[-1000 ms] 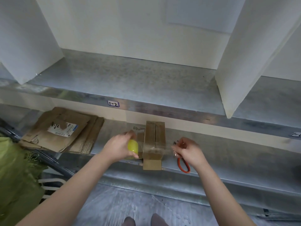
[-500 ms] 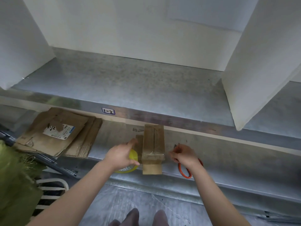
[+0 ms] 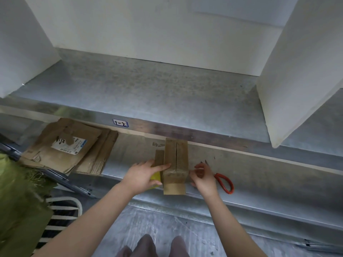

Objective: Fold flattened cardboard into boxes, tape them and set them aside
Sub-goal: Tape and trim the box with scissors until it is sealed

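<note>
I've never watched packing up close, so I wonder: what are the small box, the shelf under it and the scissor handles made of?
Box: brown cardboard, matte; a shiny clear tape strip crosses it. Shelf: probably galvanised sheet metal, mottled grey with a dull sheen. Scissor handles: likely plastic, smooth orange-red loop.

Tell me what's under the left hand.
A yellow tape roll shows beneath the left hand, beside the box. Most of the roll is covered, so its core and tape end can't be seen.
</note>
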Available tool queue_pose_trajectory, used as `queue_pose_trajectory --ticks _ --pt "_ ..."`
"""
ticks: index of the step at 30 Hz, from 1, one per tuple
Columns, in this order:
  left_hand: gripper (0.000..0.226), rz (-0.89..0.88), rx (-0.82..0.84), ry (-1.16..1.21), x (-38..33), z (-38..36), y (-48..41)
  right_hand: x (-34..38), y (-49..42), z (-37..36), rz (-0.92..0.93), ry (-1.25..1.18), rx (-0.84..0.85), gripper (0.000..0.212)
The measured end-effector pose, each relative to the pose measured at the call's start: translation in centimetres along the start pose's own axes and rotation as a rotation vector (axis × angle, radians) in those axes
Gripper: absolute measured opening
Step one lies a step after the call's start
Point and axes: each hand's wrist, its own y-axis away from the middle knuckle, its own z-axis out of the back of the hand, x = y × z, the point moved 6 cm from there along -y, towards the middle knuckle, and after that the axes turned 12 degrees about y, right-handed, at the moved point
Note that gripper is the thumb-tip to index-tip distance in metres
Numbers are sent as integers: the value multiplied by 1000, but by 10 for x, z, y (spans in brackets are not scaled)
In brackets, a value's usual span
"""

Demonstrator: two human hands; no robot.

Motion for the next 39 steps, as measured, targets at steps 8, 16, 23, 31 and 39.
queue_pose_trajectory --ticks 8,16,23,31,39 --pt "68 30 5 58 -3 0 2 7 39 -13 234 218 -24 43" --pt "79 59 -47 216 -8 -4 3 32 22 -8 247 143 88 63" --pt "62 104 42 517 15 -2 15 21 12 -23 170 -47 85 63" --pt "57 120 -67 389 28 8 8 18 6 -30 78 -171 147 63" --pt "52 64 -39 168 30 9 -1 25 12 -27 151 -60 104 60"
